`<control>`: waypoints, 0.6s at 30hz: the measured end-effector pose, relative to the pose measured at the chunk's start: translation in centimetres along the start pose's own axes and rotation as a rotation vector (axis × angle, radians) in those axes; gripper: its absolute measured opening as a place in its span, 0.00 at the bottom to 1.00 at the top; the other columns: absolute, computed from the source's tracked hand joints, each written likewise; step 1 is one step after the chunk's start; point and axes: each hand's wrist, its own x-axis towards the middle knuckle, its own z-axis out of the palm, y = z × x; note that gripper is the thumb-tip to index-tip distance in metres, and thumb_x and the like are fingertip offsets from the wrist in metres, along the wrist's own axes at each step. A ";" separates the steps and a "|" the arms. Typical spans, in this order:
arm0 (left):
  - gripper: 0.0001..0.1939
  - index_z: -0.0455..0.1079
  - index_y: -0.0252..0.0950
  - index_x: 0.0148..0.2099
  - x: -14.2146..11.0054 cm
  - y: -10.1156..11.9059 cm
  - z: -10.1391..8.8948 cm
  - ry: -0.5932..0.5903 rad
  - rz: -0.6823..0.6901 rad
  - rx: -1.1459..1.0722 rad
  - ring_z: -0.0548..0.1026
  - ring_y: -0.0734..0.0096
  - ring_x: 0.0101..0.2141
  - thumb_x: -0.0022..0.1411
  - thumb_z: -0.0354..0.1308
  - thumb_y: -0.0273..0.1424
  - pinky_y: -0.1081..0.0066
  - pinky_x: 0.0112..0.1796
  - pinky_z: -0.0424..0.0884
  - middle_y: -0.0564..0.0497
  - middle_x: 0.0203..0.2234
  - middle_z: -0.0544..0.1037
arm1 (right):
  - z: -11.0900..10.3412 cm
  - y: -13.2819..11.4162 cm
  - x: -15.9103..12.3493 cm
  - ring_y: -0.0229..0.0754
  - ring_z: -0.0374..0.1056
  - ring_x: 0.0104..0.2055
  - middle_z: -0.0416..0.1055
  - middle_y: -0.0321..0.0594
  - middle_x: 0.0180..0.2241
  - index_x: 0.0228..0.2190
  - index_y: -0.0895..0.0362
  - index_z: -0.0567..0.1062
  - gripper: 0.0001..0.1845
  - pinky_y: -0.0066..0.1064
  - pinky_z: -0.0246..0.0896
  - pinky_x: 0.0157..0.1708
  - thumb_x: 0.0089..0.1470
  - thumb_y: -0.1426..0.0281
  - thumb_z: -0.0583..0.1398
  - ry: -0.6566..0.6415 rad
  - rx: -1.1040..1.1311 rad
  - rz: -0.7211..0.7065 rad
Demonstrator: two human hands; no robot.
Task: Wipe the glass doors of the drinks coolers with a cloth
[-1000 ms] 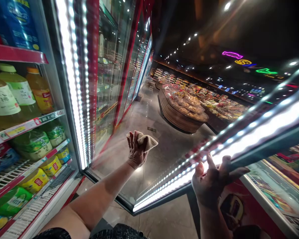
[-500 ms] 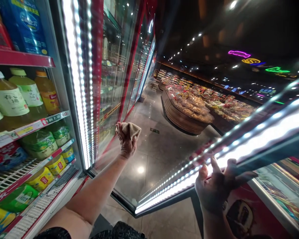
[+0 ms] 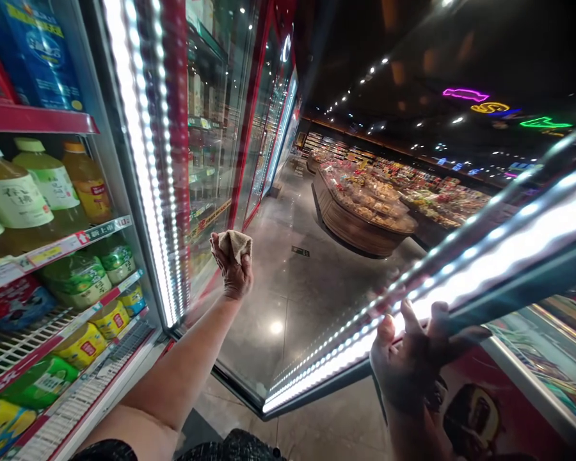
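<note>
Cloth [image 3: 235,243] on open cooler door [image 3: 288,307].
Left hand [image 3: 231,269], pinching the cloth, has slid leftward along the glass toward the hinge; right hand [image 3: 406,365] stays clamped on the door edge.

Open glass door [image 3: 288,301] ahead, bottle-packed shelves [image 3: 52,250] left, free aisle floor [image 3: 326,422] below

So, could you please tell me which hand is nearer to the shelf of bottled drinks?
Left. The left hand, holding a cloth against the open glass door, is just beyond the shelf. The right hand grips the door's lit outer edge, farther off.
</note>
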 end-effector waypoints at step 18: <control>0.38 0.52 0.33 0.73 3.1 -0.8 -0.9 -0.034 -0.032 0.028 0.37 0.53 0.74 0.72 0.41 0.52 0.53 0.72 0.39 0.37 0.75 0.38 | 0.1 0.1 -0.8 0.74 0.38 0.75 0.59 0.52 0.69 0.48 0.58 0.78 0.18 0.73 0.44 0.67 0.55 0.78 0.67 0.011 0.074 0.067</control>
